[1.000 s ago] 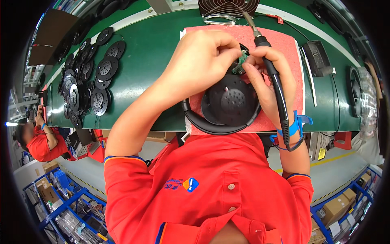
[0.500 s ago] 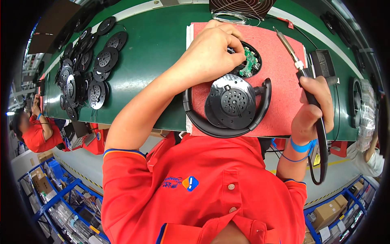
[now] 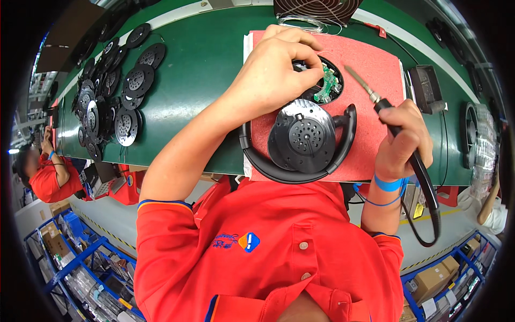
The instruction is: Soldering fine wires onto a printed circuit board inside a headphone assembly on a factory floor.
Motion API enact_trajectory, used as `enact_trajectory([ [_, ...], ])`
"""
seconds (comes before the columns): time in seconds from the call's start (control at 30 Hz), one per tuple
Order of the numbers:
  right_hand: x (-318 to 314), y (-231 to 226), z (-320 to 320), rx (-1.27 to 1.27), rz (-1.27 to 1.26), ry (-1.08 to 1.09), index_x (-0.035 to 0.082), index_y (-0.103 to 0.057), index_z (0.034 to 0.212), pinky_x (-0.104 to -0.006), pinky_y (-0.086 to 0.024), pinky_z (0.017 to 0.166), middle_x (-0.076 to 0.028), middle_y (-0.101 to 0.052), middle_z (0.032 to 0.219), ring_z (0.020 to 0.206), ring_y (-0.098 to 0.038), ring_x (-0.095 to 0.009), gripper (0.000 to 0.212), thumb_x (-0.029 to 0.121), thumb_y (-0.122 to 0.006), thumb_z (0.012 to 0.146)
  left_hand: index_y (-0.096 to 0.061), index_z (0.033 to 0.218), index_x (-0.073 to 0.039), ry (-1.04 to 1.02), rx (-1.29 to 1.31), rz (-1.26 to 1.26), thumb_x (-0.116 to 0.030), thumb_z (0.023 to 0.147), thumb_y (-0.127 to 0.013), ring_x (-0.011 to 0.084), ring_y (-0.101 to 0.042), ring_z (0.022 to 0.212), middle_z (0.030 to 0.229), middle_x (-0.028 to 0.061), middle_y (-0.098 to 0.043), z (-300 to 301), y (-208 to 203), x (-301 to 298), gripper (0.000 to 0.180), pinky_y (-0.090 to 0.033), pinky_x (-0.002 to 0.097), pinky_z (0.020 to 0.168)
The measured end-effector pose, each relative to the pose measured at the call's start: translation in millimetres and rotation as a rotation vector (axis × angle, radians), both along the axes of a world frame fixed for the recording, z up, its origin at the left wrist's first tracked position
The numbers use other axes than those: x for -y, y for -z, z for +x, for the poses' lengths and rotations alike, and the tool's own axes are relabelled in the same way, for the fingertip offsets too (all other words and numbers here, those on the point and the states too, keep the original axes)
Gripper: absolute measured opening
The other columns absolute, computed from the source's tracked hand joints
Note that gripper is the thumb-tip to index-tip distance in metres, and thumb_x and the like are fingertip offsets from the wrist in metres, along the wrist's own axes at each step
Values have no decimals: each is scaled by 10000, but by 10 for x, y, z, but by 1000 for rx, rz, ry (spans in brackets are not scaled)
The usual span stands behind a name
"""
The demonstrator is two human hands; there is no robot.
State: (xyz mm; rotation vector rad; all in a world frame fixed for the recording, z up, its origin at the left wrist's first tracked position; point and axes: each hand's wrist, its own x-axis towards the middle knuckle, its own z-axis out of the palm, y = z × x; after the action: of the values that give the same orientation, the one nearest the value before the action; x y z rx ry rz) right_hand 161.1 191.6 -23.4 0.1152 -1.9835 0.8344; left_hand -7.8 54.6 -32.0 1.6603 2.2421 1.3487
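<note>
My right hand (image 3: 403, 137) is wrapped round the black handle of a soldering iron (image 3: 394, 115). Its metal tip points up and left, over the pink mat. My left hand (image 3: 284, 70) pinches at the edge of a round black headphone ear cup (image 3: 340, 91); whatever is between the fingertips is too small to make out. A green circuit board (image 3: 328, 86) shows inside that cup, partly covered by the fingers. Nearer to me lies the headband (image 3: 279, 173), curving round the other ear piece, a black disc (image 3: 308, 137) with a ring of holes.
Under the headphones lies a pink foam mat (image 3: 365, 155) on a green table (image 3: 198, 64). Many black perforated discs (image 3: 137, 80) are heaped at left. A dark box (image 3: 427, 88) stands at right, a fan grille (image 3: 316, 8) at the back. Another person (image 3: 51, 172) sits far left.
My right hand has swung the soldering iron's tip left and down, closer to the ear cup. My left hand stays at the cup, its fingers barely shifted.
</note>
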Motion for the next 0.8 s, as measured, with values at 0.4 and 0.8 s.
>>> enact_trajectory([
  [0.4,244,-56,-208,223,-546,-110,31,-556,1066,-183,-447,585,-34,-602,813,745,-588,-73,325,-60,-662,773,-680,847,-5,82,420,98,-23,773,-682,101,-558,768,827,38,-618,267,-248,116,76,-434,225,689],
  [0.8,266,-12,-262,160,-558,-133,34,-542,1082,-191,-457,597,-27,-586,794,752,-591,-76,333,-82,-628,782,-682,812,-23,58,240,153,-42,741,-679,147,-550,691,753,50,-628,278,-213,105,74,-431,261,582],
])
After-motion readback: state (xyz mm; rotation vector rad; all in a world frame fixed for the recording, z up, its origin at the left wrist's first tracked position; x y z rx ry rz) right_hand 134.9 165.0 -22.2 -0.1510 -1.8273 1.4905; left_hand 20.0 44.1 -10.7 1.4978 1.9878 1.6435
